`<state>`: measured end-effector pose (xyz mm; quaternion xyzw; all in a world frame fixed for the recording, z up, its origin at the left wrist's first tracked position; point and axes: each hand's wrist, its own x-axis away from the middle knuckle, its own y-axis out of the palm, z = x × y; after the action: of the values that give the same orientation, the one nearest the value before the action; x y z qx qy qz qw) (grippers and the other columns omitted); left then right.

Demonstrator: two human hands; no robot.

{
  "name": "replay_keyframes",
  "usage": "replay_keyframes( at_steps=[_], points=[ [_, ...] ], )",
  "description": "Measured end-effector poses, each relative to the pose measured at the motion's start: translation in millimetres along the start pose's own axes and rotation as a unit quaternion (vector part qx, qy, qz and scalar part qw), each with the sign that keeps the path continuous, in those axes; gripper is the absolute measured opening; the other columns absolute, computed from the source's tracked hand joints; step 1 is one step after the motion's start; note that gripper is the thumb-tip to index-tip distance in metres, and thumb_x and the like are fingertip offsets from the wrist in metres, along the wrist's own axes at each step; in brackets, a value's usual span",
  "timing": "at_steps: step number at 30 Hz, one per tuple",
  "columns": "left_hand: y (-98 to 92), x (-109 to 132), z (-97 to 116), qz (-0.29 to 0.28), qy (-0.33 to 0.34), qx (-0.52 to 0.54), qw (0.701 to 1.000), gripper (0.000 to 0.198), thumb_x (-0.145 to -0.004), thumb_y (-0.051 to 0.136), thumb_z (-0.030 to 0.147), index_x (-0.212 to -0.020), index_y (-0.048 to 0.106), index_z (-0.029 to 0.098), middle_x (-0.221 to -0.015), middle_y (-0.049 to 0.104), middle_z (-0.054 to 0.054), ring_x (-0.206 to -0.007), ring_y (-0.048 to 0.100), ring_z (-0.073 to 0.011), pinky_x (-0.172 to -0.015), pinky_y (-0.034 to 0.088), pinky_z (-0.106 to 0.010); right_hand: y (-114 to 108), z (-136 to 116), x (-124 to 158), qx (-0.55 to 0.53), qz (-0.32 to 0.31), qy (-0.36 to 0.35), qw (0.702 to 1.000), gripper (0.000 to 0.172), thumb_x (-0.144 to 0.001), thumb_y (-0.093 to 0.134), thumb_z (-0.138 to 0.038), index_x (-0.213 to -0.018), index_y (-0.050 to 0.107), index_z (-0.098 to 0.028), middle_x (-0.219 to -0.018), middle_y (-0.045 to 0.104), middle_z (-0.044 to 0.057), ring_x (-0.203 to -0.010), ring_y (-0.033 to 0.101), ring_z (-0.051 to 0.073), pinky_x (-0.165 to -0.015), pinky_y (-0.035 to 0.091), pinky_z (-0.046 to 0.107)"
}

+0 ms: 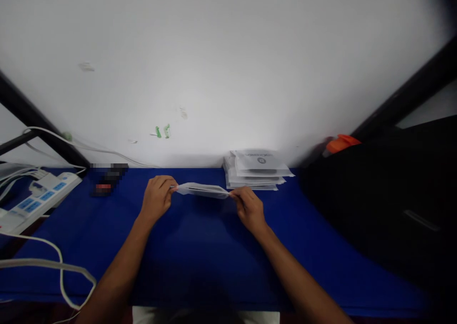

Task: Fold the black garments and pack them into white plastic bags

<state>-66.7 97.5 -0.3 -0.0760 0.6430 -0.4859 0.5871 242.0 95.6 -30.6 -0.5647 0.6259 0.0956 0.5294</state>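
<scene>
Stretched between my two hands is a translucent white plastic bag [203, 190], held above the blue tabletop [200, 248]. My left hand [157, 195] pinches its left end between thumb and fingers. At the opposite end, my right hand [249, 207] grips the other corner the same way. The bag appears nearly edge-on, with a narrow dark gap along its upper side; what is inside cannot be made out. Behind my right hand lies a stack of similar flat bags [260, 164], the top one printed with dark lettering and a round mark.
On the left sit a white power strip [43, 200] with cables [57, 262] and a dark, partly pixelated object [110, 178]. A large black bag [385, 200] and an orange item [342, 143] occupy the right. A white wall [228, 66] rises behind the table.
</scene>
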Motion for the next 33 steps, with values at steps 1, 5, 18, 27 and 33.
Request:
replay_keyframes(
  at_steps=[1, 5, 18, 27, 33],
  points=[
    [-1.6, 0, -4, 0.005, -0.005, -0.002, 1.0, 0.013, -0.094, 0.05, 0.022, -0.09, 0.063, 0.02, -0.095, 0.068, -0.006, -0.091, 0.06, -0.0225, -0.081, 0.042, -0.036, 0, 0, 0, -0.002, 0.005, 0.004, 1.0, 0.013, -0.094, 0.051, -0.016, -0.09, 0.061, -0.023, -0.078, 0.064, 0.002, -0.074, 0.061, 0.018, -0.069, 0.05, 0.03],
    [-3.4, 2, -11, -0.032, -0.018, 0.043, 0.998, 0.014, -0.095, 0.049, 0.025, -0.091, 0.062, 0.021, -0.096, 0.066, -0.006, -0.093, 0.06, -0.0223, -0.082, 0.043, -0.037, -4, 3, -1, -0.012, 0.0, 0.017, 1.0, 0.012, -0.095, 0.051, -0.019, -0.089, 0.061, -0.023, -0.077, 0.064, 0.002, -0.073, 0.061, 0.018, -0.069, 0.051, 0.03],
    [22.2, 11, 16, -0.139, -0.01, 0.115, 0.984, 0.013, -0.091, 0.052, 0.02, -0.095, 0.064, 0.022, -0.092, 0.066, -0.003, -0.078, 0.064, -0.0152, -0.07, 0.051, -0.026, 7, 3, 6, 0.051, -0.138, -0.007, 0.989, 0.023, -0.091, 0.046, -0.011, -0.106, 0.062, -0.019, -0.096, 0.067, 0.011, -0.09, 0.063, 0.023, -0.079, 0.054, 0.039],
    [34.5, 15, 24, -0.064, -0.048, 0.093, 0.992, 0.018, -0.096, 0.047, 0.024, -0.098, 0.064, 0.019, -0.093, 0.066, -0.005, -0.083, 0.065, -0.0154, -0.079, 0.053, -0.028, 66, -56, -5, 0.121, -0.314, -0.091, 0.937, 0.057, -0.084, 0.048, -0.009, -0.14, 0.04, -0.007, -0.136, 0.053, 0.023, -0.126, 0.049, 0.03, -0.103, 0.043, 0.046],
    [37.2, 15, 16, -0.133, -0.051, 0.082, 0.986, 0.036, -0.085, 0.054, 0.013, -0.12, 0.059, 0.019, -0.114, 0.067, -0.009, -0.105, 0.064, -0.0219, -0.092, 0.053, -0.038, 87, -35, -28, 0.181, -0.362, -0.024, 0.914, 0.051, -0.082, 0.055, -0.019, -0.131, 0.049, -0.006, -0.12, 0.062, 0.023, -0.104, 0.062, 0.031, -0.085, 0.05, 0.042]
  ],
)
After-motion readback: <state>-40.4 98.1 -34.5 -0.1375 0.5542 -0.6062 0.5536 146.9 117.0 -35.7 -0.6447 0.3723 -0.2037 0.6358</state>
